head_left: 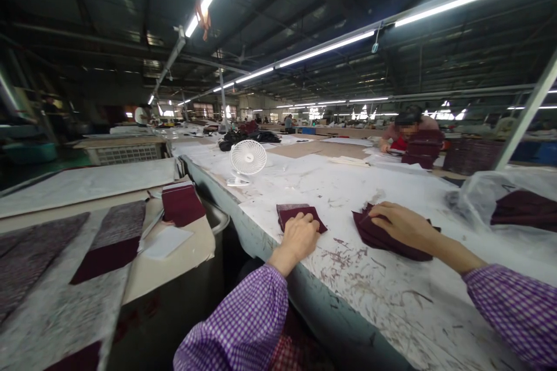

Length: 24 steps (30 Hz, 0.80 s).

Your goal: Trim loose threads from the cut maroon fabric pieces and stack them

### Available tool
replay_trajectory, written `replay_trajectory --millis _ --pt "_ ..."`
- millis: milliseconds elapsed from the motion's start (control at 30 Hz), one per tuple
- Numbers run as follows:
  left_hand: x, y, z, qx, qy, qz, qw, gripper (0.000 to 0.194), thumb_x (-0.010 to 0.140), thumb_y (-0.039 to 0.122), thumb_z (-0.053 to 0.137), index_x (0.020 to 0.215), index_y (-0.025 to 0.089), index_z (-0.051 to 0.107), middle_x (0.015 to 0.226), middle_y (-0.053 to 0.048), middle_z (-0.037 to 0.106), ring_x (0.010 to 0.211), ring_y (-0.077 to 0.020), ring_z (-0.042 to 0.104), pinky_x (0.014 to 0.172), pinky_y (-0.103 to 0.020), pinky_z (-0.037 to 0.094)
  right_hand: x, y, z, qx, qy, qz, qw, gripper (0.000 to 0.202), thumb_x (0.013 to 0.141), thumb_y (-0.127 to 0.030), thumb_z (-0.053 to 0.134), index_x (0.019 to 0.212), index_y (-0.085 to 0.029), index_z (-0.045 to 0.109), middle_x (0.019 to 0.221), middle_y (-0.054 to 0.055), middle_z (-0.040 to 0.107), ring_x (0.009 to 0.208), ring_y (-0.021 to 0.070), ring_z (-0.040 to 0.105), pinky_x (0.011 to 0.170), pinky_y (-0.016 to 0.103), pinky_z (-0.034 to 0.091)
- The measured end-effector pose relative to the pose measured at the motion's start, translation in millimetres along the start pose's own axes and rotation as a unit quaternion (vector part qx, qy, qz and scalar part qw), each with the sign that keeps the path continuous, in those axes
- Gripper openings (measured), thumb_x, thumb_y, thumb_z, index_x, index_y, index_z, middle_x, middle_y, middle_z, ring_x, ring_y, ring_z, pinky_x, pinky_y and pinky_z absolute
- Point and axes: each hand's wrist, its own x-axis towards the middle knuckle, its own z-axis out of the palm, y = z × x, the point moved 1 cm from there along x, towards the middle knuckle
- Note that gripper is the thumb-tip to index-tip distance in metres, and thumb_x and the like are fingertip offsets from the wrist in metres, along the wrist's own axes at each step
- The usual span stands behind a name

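Observation:
My left hand (299,237) rests with curled fingers on a small maroon fabric piece (290,212), pressing it near the table's front edge. A greyish strip shows along the back of that piece. Further right, my right hand (398,223) lies over a stack of maroon fabric pieces (363,233), with thumb and fingers closed at its left end. The hand covers much of the stack, so how many layers it grips is hidden. Both hands are on the white-covered table (331,290), which has dark thread scraps scattered about.
A white fan (248,157) stands near the table's left edge. At left, a side surface holds a folded maroon stack (183,204) and grey-maroon panels (117,226). A plastic bag (483,194) with maroon cloth lies right. Across the table, a person (429,122) bends over maroon cloth.

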Motion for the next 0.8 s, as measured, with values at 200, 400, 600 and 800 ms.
replay_trajectory --millis 200,400,600,800 --pt "4.8 -10.4 9.1 -0.121 0.032 -0.106 0.986 0.015 0.084 0.020 0.050 0.082 0.017 0.064 0.091 -0.006 0.066 0.089 -0.0206 0.058 0.080 -0.032 0.043 29.5 -61.1 0.1 0.098 -0.066 -0.023 0.993 0.028 0.087 -0.023 0.042 0.107 -0.018 0.061 0.107 0.008 0.064 0.088 0.0190 0.062 0.081 0.033 0.046" --pt "6.4 -20.3 14.4 -0.158 0.046 -0.135 0.977 0.012 0.084 0.024 0.053 0.082 0.020 0.064 0.086 -0.002 0.068 0.084 -0.0184 0.061 0.074 -0.027 0.042 68.8 -92.5 16.9 0.175 -0.055 -0.094 0.978 0.040 0.076 -0.012 0.049 0.115 -0.020 0.059 0.115 0.007 0.062 0.092 0.0182 0.059 0.082 0.029 0.043" --pt "6.1 -20.7 14.3 -0.183 0.069 -0.153 0.969 0.017 0.087 0.020 0.046 0.084 0.021 0.062 0.084 -0.001 0.067 0.078 -0.0157 0.060 0.069 -0.025 0.041 85.3 -98.3 31.4 0.254 -0.097 -0.078 0.959 0.020 0.078 -0.021 0.050 0.083 -0.018 0.069 0.077 0.003 0.066 0.071 0.0169 0.057 0.069 0.027 0.039" --pt "0.0 -10.5 9.1 -0.123 0.146 -0.121 0.974 0.006 0.083 0.014 0.054 0.088 0.017 0.057 0.092 -0.005 0.061 0.091 -0.0187 0.054 0.078 -0.030 0.041 90.5 -83.2 34.9 0.299 -0.078 0.013 0.951 0.020 0.070 -0.024 0.053 0.075 -0.019 0.072 0.081 0.004 0.068 0.071 0.0172 0.055 0.068 0.028 0.038"
